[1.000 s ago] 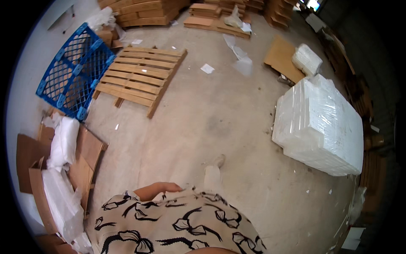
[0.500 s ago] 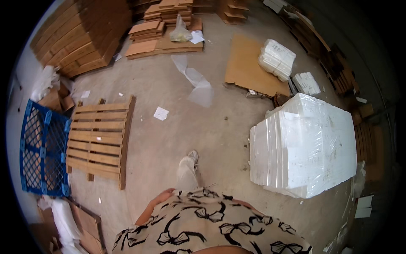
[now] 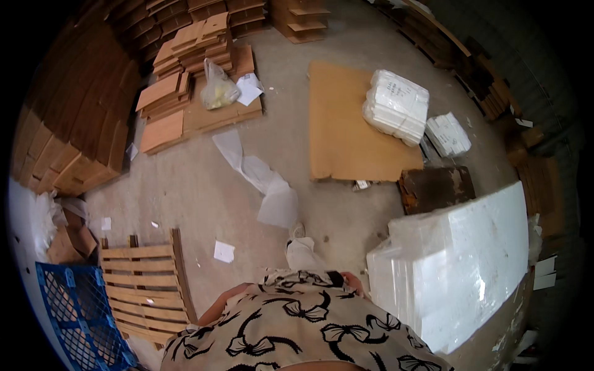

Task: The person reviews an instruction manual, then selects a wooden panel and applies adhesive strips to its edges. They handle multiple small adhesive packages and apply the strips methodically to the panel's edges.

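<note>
Plastic-wrapped white foam blocks, stacked in one large bundle, lie on the concrete floor at the person's right side, filling the lower right of the view. The right hand shows only as a sliver of fingers beside the patterned shirt, just beside the near corner of that bundle; whether it touches the wrap, and whether it is clenched or released, cannot be told. The left forearm emerges from under the cream shirt with black bow prints, close to a wooden slatted pallet; the left hand itself is hidden, so its grip cannot be told either. One foot in a pale shoe steps forward in front of the body.

A blue plastic lattice pallet lies at the lower left, touching the wooden one. Ahead, a long strip of white paper trails across the floor. A big flat sheet of brown cardboard lies beyond it, carrying a white wrapped bundle; a smaller white bundle lies just beside it. A dark worn wooden block sits between the cardboard and the foam. Stacks of flattened brown cartons crowd the upper left, with a clear bag of yellowish contents resting on low cardboard piles.
</note>
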The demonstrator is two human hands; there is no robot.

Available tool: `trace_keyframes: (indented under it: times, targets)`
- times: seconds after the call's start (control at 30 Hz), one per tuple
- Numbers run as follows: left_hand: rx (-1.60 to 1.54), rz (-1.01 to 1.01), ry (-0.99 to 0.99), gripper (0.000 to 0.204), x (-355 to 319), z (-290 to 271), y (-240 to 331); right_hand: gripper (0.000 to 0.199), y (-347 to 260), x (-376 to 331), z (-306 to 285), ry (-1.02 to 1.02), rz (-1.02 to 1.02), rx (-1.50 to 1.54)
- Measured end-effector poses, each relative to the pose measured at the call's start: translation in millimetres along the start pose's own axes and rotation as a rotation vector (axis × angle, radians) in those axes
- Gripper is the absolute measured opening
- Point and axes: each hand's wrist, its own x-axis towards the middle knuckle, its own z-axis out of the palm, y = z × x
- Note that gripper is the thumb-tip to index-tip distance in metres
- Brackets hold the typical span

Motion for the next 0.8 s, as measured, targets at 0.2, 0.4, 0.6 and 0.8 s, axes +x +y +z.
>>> trace_keyframes:
  times: [0.2, 0.4, 0.6, 0.8]
  targets:
    - [-0.31, -0.172, 0.328, 0.066, 3.2, -163.8, 148.1, 0.049, -191.5, 185.9, -71.5, -0.13, -0.072, -0.227]
    - [-0.377, -0.093, 0.486, 0.074, 82.0, -349.5, 253.3, 0.044, -305.9, 342.3, -145.8, -0.295, -0.087, -0.191]
    - [-0.116, -0.061, 0.383, 0.085, 220.0, -562.7, 346.6, 0.034, -435.2, 491.7, -219.6, -0.262, -0.059, -0.111]
    - [0.198, -0.227, -0.02, 0.081, 287.2, -691.0, 441.2, 0.031, -516.9, 608.0, -296.7, -0.203, -0.093, 0.079]
